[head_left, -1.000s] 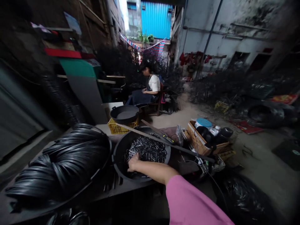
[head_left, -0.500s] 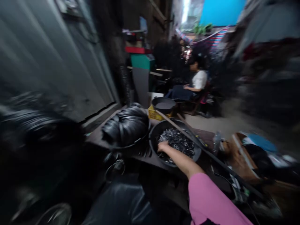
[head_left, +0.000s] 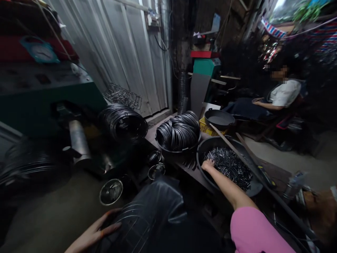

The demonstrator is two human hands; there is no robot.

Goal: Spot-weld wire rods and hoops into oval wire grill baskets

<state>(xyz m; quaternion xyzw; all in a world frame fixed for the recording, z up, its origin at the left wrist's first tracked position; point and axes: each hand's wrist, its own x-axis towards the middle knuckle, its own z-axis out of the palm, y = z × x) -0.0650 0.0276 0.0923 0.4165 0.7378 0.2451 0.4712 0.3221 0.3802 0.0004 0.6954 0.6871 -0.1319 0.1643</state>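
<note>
My right hand [head_left: 208, 164] reaches into a round black basin [head_left: 201, 149] heaped with short metal pins [head_left: 229, 163] that look like nails. Its fingers are bunched down at the near left edge of the heap, and the pins under them are mostly hidden. My left hand [head_left: 101, 226] is low at the front, thumb and fingers apart, beside thin curved wires [head_left: 138, 212]. Those wires lie against dark, shiny plastic sheeting [head_left: 168, 200] over my lap. Whether the left fingertips touch the wires I cannot tell.
A bundled wire coil [head_left: 179, 131] fills another basin on the low table [head_left: 181, 165]. A long pole [head_left: 243, 160] crosses the pin basin. Further left are a second wire coil [head_left: 123, 121], a metal tin [head_left: 111, 192] and a green machine. A seated person [head_left: 283, 95] is behind.
The view has swung left, so the scene sits further right. My left hand has come into view at the bottom. My right hand stays in the basin among the pins.
</note>
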